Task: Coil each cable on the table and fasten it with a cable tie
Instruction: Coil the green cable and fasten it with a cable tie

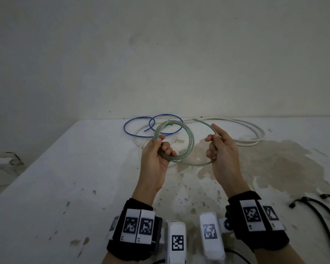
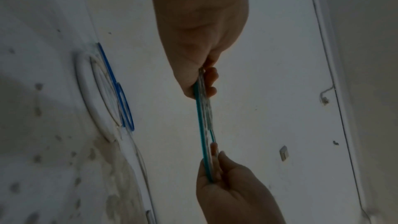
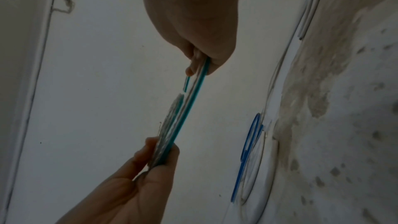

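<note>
A clear, green-tinted cable is wound into several loops and held above the table. My left hand grips the left side of the coil, thumb on top and fingers curled underneath. My right hand pinches the outermost loop on the right, with the index finger stretched along the strand. In the left wrist view the cable runs edge-on from my left hand down to my right hand. The right wrist view has the same cable between my right hand and left hand.
A blue cable and a thick white cable lie loose at the far edge of the white table, against the wall. Several black cable ties lie at the right front. A brown stain covers the right middle.
</note>
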